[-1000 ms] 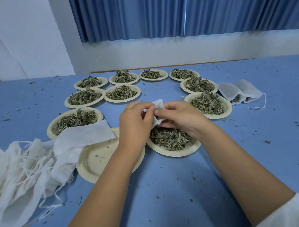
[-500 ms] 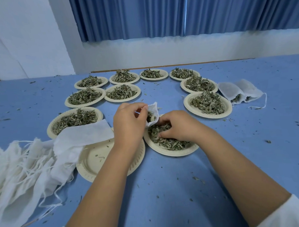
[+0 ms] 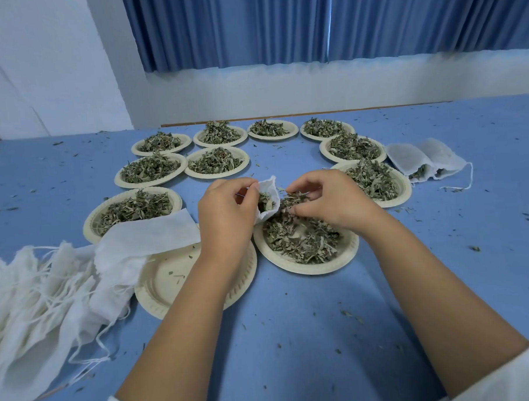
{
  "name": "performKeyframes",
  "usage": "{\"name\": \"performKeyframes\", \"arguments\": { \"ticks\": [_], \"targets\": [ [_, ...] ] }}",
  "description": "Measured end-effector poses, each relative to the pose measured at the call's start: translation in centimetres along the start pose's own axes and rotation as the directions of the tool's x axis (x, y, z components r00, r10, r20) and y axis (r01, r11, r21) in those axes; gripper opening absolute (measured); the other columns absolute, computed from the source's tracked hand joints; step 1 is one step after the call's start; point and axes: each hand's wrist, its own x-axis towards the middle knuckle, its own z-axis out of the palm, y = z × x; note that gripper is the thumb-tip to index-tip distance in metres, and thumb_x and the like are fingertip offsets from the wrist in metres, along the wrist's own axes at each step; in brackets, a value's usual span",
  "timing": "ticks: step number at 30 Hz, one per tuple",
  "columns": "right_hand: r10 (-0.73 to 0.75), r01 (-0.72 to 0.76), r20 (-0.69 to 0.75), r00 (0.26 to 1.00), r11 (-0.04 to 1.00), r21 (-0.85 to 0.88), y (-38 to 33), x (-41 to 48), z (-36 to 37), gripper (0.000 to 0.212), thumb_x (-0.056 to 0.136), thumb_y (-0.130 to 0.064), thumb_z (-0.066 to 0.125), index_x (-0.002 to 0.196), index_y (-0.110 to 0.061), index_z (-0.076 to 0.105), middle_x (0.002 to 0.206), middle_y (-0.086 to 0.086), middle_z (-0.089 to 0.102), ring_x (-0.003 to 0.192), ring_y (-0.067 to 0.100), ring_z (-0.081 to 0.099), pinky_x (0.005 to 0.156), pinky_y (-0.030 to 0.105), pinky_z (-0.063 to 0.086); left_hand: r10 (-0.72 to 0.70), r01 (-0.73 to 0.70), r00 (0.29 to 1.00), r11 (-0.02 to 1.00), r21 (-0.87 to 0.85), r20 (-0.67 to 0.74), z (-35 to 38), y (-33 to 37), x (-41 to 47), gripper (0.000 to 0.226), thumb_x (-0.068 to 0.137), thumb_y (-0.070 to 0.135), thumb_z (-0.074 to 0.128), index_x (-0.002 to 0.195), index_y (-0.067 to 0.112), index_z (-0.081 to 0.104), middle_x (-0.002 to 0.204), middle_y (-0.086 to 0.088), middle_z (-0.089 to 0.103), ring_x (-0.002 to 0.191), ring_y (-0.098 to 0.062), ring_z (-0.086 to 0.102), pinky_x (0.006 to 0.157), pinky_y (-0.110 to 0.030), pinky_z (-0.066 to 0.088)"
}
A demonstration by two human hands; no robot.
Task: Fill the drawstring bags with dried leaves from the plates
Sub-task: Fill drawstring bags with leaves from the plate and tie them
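Surface [image 3: 293,335]: blue, leaf bits scattered all over.
Spare bags [image 3: 34,301]: white heap w/ strings at left edge; one lies over the empty plate's rim.
Full plates [image 3: 216,175]: nine, in an arc toward far edge.
Empty plate [image 3: 176,283]: centre-left, under L forearm.
Work plate [image 3: 305,269]: centre, leaves in it, below both hands.
Filled bags [image 3: 422,160]: two, toward right edge, just beside the arc.
L hand [image 3: 227,220]: grip pinches the bag's rim.
R hand [image 3: 333,203]: grip narrow, holding a pinch of leaves [image 3: 293,197] at the bag's mouth.
Bag [image 3: 270,188]: over work plate's left rim, mouth open, some leaves inside.
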Motion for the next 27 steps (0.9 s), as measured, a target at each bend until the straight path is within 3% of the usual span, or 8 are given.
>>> {"name": "performKeyframes", "arguments": {
  "ticks": [4,7,11,15,18,21,27],
  "targets": [
    [-0.006,0.011,-0.085,0.996,0.998,0.056,-0.3,-0.1,-0.6,0.024,0.074,-0.015,0.084,0.091,-0.025,0.072,0.081,-0.016,0.062,0.067,-0.006,0.056,0.068,0.011,0.045,-0.014,0.014,1.000,1.000,-0.022,-0.012,0.0,0.1,0.1,0.014,0.092,0.020,0.067,0.102,0.017,0.076,0.080,0.018,0.060,0.081,-0.010,0.063,0.082,-0.024,0.050],
    [-0.002,0.031,-0.122,0.992,0.973,0.230,-0.5,-0.3,-1.6,0.023,0.073,-0.011,0.084,0.092,-0.019,0.073,0.077,-0.011,0.069,0.062,-0.006,0.060,0.065,0.010,0.049,-0.074,0.073,0.997,0.995,-0.061,-0.006,0.1,0.2,0.2,0.019,0.092,0.023,0.067,0.108,0.015,0.073,0.077,0.013,0.064,0.072,-0.002,0.061,0.070,-0.011,0.046],
    [0.024,0.061,-0.180,0.983,0.891,0.450,-0.5,-0.7,-2.3,0.019,0.073,-0.011,0.083,0.089,-0.019,0.074,0.068,-0.009,0.069,0.051,-0.002,0.058,0.049,0.008,0.042,-0.101,0.103,0.995,0.992,-0.073,0.029,0.5,0.5,0.1,0.010,0.091,0.022,0.068,0.094,0.015,0.075,0.072,0.015,0.065,0.067,0.003,0.060,0.062,-0.003,0.042],
    [0.057,0.071,-0.173,0.983,0.755,0.652,-0.8,-0.7,-1.2,0.018,0.075,-0.010,0.081,0.088,-0.019,0.074,0.072,-0.004,0.071,0.066,0.008,0.067,0.063,0.016,0.051,-0.123,0.128,0.991,0.986,-0.104,0.051,1.0,1.0,-0.1,0.009,0.090,0.022,0.069,0.094,0.017,0.076,0.071,0.018,0.064,0.065,0.010,0.058,0.062,-0.001,0.040],
    [0.053,0.047,-0.112,0.992,0.674,0.737,-1.1,-0.7,0.0,0.019,0.077,-0.005,0.078,0.091,-0.016,0.072,0.072,-0.002,0.072,0.066,0.008,0.067,0.063,0.017,0.051,-0.161,0.171,0.984,0.974,-0.149,0.073,1.3,1.2,-0.2,0.008,0.089,0.023,0.070,0.085,0.023,0.076,0.064,0.019,0.065,0.061,0.011,0.058,0.058,-0.004,0.040],
    [0.031,0.050,-0.106,0.994,0.727,0.685,-1.2,-0.9,0.9,0.020,0.077,-0.005,0.079,0.092,-0.015,0.071,0.075,-0.003,0.074,0.069,0.008,0.068,0.063,0.016,0.052,-0.203,0.217,0.975,0.950,-0.226,0.086,1.3,1.4,-0.1,0.020,0.088,0.020,0.069,0.073,0.033,0.072,0.065,0.019,0.069,0.066,0.004,0.064,0.069,-0.017,0.050],
    [-0.027,0.123,-0.269,0.963,0.930,0.347,-1.0,-0.8,1.6,0.021,0.074,-0.010,0.083,0.085,-0.021,0.069,0.080,-0.009,0.068,0.062,0.003,0.052,0.061,0.012,0.046,-0.315,0.347,0.938,0.848,-0.400,0.144,1.3,1.5,0.0,0.022,0.089,0.014,0.067,0.073,0.028,0.073,0.063,0.008,0.070,0.067,-0.009,0.067,0.081,-0.033,0.057]
  ]
}}
